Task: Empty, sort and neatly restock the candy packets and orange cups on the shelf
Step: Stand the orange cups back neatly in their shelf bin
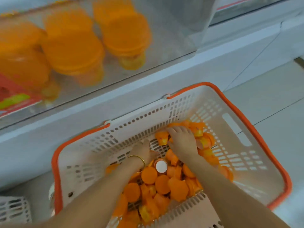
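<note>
A white basket with an orange rim (230, 102) stands on the floor below the shelf and holds several orange cups (162, 183), one with its white bottom (161, 166) turned up. Both my hands are inside it. My right hand (182, 140) lies over the cups at the far end, fingers and thumb curled round an orange cup (162, 139). My left hand (143, 149), a gold bangle on its wrist, rests with straight fingers against the basket's far wall and holds nothing. On the shelf, blurred stacks of orange cups (72, 45) stand in rows.
A red and green candy packet (11, 97) lies at the shelf's left front. A transparent divider (204, 22) bounds the cups' section on the right. Part of a second white basket (13, 209) shows at the bottom left. Pale floor tiles (271, 79) lie to the right.
</note>
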`<state>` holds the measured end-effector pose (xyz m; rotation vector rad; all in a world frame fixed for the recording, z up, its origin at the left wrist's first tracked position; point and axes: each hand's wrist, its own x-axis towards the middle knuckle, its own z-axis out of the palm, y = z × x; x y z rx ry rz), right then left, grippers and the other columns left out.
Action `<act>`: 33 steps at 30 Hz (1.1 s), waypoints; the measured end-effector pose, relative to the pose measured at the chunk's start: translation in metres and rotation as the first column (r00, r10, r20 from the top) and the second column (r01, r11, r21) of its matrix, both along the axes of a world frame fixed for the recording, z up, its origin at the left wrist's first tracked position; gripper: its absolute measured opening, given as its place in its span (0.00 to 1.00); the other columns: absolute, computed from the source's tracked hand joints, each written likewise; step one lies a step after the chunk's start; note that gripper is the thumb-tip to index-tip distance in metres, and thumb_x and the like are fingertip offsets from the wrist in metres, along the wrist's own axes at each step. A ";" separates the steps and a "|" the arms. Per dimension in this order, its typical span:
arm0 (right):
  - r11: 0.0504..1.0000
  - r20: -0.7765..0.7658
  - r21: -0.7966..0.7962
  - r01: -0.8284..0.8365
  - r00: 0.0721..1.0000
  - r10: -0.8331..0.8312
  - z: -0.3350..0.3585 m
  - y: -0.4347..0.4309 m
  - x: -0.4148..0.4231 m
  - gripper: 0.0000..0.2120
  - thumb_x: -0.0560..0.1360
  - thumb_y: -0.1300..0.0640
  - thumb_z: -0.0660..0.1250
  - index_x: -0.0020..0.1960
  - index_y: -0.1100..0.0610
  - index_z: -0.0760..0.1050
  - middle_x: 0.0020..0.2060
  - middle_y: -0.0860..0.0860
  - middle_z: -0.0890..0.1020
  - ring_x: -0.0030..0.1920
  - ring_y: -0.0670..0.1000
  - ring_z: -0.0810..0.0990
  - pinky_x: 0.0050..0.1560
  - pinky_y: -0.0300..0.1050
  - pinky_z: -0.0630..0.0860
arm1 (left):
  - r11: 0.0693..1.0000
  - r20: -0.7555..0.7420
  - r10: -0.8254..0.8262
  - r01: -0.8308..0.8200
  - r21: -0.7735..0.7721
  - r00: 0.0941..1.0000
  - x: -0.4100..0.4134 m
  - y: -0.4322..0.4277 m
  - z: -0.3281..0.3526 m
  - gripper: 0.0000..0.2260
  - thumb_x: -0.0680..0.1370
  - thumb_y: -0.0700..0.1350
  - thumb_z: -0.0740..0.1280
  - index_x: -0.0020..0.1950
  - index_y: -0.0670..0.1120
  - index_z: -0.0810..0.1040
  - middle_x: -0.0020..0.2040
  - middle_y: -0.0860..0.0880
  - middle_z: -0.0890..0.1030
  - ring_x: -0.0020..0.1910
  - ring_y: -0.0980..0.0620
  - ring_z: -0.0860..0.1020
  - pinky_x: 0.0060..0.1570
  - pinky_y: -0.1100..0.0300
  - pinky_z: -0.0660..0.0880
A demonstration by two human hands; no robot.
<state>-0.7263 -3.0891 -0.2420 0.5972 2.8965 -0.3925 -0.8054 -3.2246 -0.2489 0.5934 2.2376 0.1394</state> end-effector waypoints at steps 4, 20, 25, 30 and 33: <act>0.981 0.072 0.162 -0.107 0.993 0.097 -0.027 -0.009 -0.024 0.15 0.73 0.48 0.68 0.58 0.52 0.77 0.54 0.50 0.81 0.56 0.55 0.77 0.54 0.51 0.71 | 0.997 0.028 -0.003 0.005 -0.073 1.000 0.002 0.008 -0.028 0.23 0.76 0.57 0.64 0.65 0.46 0.66 0.61 0.42 0.71 0.58 0.43 0.73 0.53 0.53 0.73; 0.862 -0.034 -0.467 0.199 0.970 -0.242 0.033 -0.021 0.014 0.34 0.71 0.57 0.69 0.74 0.53 0.60 0.67 0.54 0.62 0.61 0.56 0.71 0.50 0.45 0.73 | 0.952 0.110 0.129 -0.154 0.264 0.986 -0.011 -0.022 0.068 0.21 0.70 0.46 0.73 0.60 0.48 0.70 0.57 0.49 0.71 0.55 0.52 0.72 0.50 0.62 0.69; 0.799 0.007 -0.552 0.239 0.959 -0.282 0.148 -0.007 0.033 0.30 0.68 0.49 0.73 0.65 0.55 0.66 0.56 0.48 0.68 0.56 0.47 0.70 0.47 0.36 0.67 | 0.940 -0.013 -0.097 0.096 0.328 0.995 0.000 -0.008 0.198 0.18 0.70 0.50 0.73 0.57 0.47 0.75 0.53 0.48 0.74 0.54 0.49 0.75 0.46 0.61 0.72; 0.809 -0.215 -0.586 0.052 0.952 -0.217 0.280 0.007 0.047 0.21 0.66 0.50 0.77 0.54 0.46 0.71 0.49 0.44 0.77 0.46 0.36 0.76 0.42 0.29 0.70 | 0.837 -0.048 -0.174 0.174 0.518 0.984 -0.012 -0.010 0.333 0.29 0.62 0.60 0.75 0.58 0.49 0.76 0.54 0.51 0.78 0.54 0.53 0.76 0.54 0.59 0.75; 0.759 -0.352 -0.651 -0.009 0.890 -0.291 0.347 0.009 0.042 0.21 0.66 0.47 0.75 0.56 0.42 0.72 0.52 0.42 0.76 0.50 0.41 0.76 0.46 0.36 0.73 | 0.682 0.015 -0.031 0.010 0.731 0.999 -0.033 -0.009 0.398 0.13 0.69 0.49 0.75 0.51 0.52 0.76 0.47 0.53 0.80 0.46 0.57 0.78 0.45 0.66 0.76</act>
